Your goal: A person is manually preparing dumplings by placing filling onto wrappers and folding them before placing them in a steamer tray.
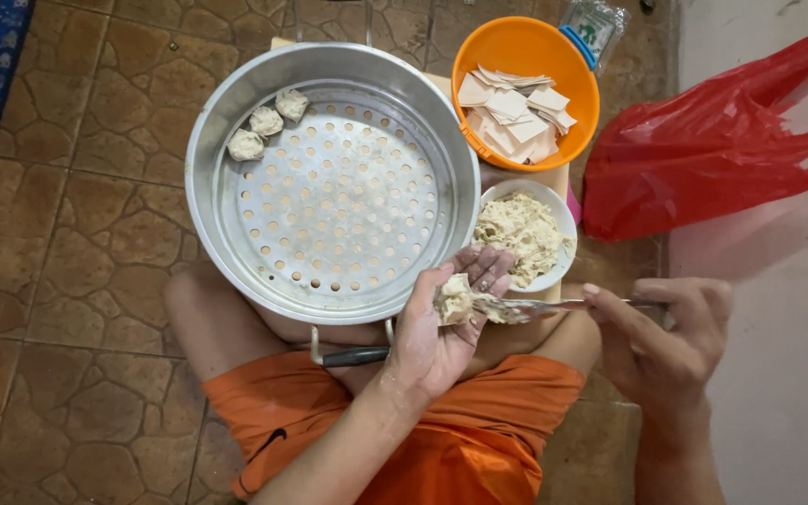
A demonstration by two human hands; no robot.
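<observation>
The big metal steamer tray [333,178] is holding just three dumplings [266,122] at its far left, while the left hand [441,327] is cupping a half-filled wrapper [457,299] near the filling bowl [526,234], and the right hand [661,341] is pinching a spoon [540,305].

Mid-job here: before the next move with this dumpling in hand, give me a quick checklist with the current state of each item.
1. Wrapper seated in the left hand: ok, the half-filled dumpling sits cupped on the fingers.
2. Utensil under control: ok, the right hand holds the metal utensil with its tip at the dumpling.
3. Filling supply: ok, the white bowl holds plenty of filling.
4. Wrapper supply: ok, the orange bowl holds a stack of wrappers.
5. Room in the steamer tray: ok, only three finished dumplings sit at its far left edge.
6. Wrapper intact underneath: cannot tell, hidden by the fingers.
</observation>
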